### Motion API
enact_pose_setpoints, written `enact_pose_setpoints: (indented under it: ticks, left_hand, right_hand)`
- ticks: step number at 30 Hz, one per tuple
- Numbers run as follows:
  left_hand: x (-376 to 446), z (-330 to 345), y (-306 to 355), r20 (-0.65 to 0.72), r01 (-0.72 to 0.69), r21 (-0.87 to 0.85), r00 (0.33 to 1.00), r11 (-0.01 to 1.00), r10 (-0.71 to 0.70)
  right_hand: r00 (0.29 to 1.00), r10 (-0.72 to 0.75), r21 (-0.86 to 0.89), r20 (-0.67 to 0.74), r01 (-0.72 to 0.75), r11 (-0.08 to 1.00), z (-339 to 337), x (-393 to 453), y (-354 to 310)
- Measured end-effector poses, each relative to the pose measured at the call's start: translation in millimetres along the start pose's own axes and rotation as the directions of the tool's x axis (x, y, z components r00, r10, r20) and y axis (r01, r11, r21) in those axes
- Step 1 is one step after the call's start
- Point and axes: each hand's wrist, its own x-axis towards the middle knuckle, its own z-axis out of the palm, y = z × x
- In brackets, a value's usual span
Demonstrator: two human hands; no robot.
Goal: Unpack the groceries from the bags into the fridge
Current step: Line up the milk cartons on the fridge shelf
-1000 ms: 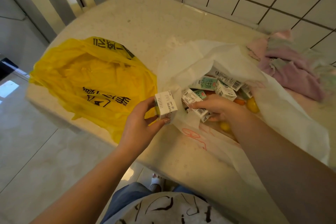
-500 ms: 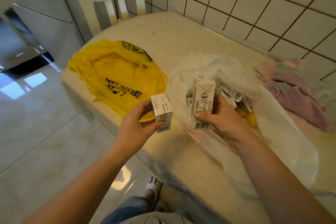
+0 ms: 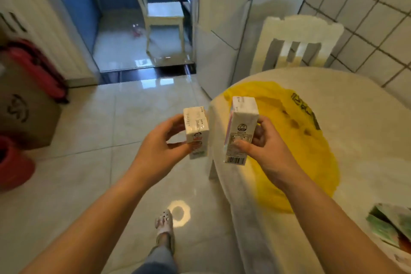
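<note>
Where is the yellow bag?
In the head view, the yellow bag lies flat on the round table, right of centre, just behind the carton held in the right hand.

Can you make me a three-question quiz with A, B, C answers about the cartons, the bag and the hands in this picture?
1. Where does the yellow bag lie?
A. on the table
B. on the floor
C. on a chair

2. How many cartons are being held?
A. one
B. two
C. three

3. What is the right hand doing?
A. lying flat on the table
B. hanging free
C. gripping a carton

Answers:
1. A, the bag is spread flat on the round tabletop.
2. B, the left hand holds the short carton, and the right hand holds the tall carton.
3. C, its fingers and thumb wrap the tall carton's sides.
</note>
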Motion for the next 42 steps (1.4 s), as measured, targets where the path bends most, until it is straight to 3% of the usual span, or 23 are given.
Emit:
enact_pose_setpoints:
  ticks: [5,16,28,37,42]
  left_hand:
    - [54,-82,-28,-0.124,0.019,0.041,0.992,0.999,-0.014]
    - [216,-251,-81,-0.191,0.033,0.071,0.981,0.997,-0.019]
    - [465,-328,-141,-0.194,0.035,0.075,0.981,0.997,-0.02]
    - [670,-363,-160,-0.138,0.026,0.069,0.99,0.997,-0.016]
    - [791,-374,-175,-0.064,-0.061,0.079,0.996,0.995,0.066]
  right_hand:
    - [0.988,-0.05,-0.044,0.145,0.057,0.997,78,100,-12]
    - [0.964,-0.102,-0.024,0.247,0.111,0.994,213,305,-51]
    - [0.964,-0.155,-0.059,0.216,0.171,0.983,255,568,-70]
    - [0.983,-0.168,0.029,0.069,0.166,0.986,248,757,-107]
    - [0.984,-0.175,0.016,-0.017,0.175,0.984,239,845,-123]
